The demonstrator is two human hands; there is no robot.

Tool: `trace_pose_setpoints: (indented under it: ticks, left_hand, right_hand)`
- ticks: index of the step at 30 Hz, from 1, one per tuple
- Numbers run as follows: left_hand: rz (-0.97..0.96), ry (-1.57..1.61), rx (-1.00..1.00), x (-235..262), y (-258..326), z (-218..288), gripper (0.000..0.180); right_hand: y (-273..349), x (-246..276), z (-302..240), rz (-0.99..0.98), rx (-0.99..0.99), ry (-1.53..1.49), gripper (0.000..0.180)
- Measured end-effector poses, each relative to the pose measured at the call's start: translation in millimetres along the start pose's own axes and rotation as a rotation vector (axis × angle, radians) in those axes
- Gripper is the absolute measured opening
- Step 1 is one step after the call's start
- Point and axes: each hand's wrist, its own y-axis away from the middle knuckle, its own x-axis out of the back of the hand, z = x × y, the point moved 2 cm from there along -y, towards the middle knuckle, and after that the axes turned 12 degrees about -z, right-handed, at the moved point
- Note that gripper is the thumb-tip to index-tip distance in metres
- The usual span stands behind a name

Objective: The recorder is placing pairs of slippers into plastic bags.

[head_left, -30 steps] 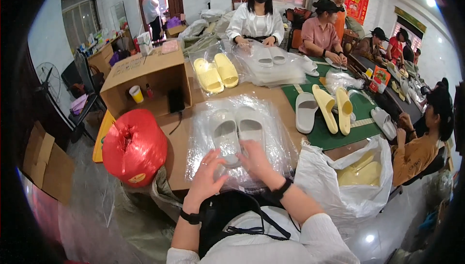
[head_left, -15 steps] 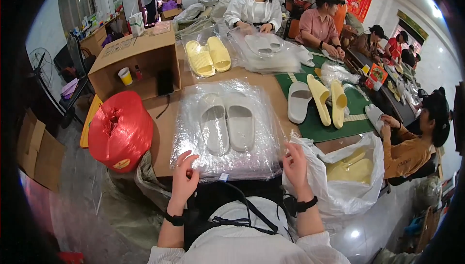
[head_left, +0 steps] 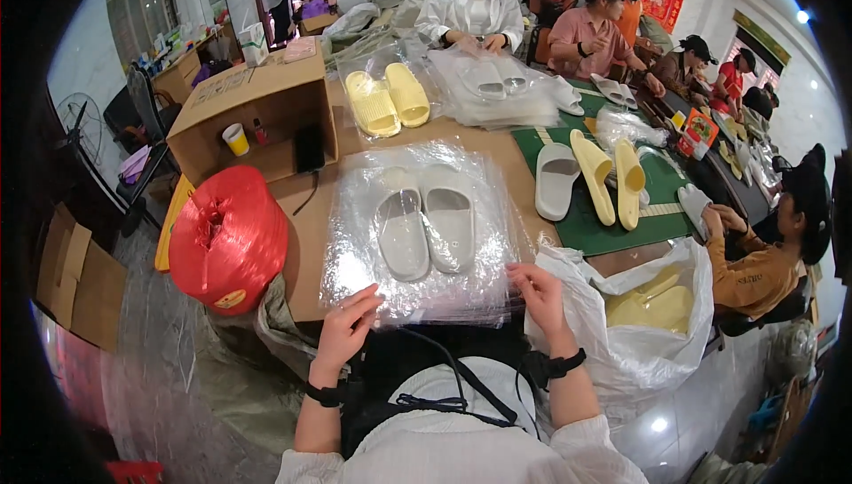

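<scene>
Head view, worktable stock. Two grey slippers [head_left: 426,227] are lying side by side, soles down, on a stack of clear plastic bags [head_left: 417,293] at the near edge of the brown table [head_left: 306,227]. The left hand [head_left: 344,329] is pinching the stack's near left corner between its fingers. The right hand [head_left: 540,293] is gripping the near right corner, fingers curled on the film.

One red twine spool [head_left: 228,237] is standing left of the stack. One open cardboard box [head_left: 257,116] is sitting behind it. Two yellow slippers [head_left: 388,101], bagged, are lying beyond. One white sack [head_left: 639,306] is hanging at the right, holding yellow slippers.
</scene>
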Motion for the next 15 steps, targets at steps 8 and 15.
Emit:
trace_pose_setpoints:
  ticks: [8, 15]
  left_hand:
    - [0.176, 0.009, 0.026, -5.2, -21.9, -21.7, 0.013]
    - [0.199, 0.011, 0.381, -8.4, -50.4, -38.3, 0.037]
  right_hand:
    - [-17.6, 0.2, 17.3, 0.189, -0.343, -0.376, 0.023]
    - [-35.2, -6.3, 40.6, 0.281, -0.386, 0.193, 0.021]
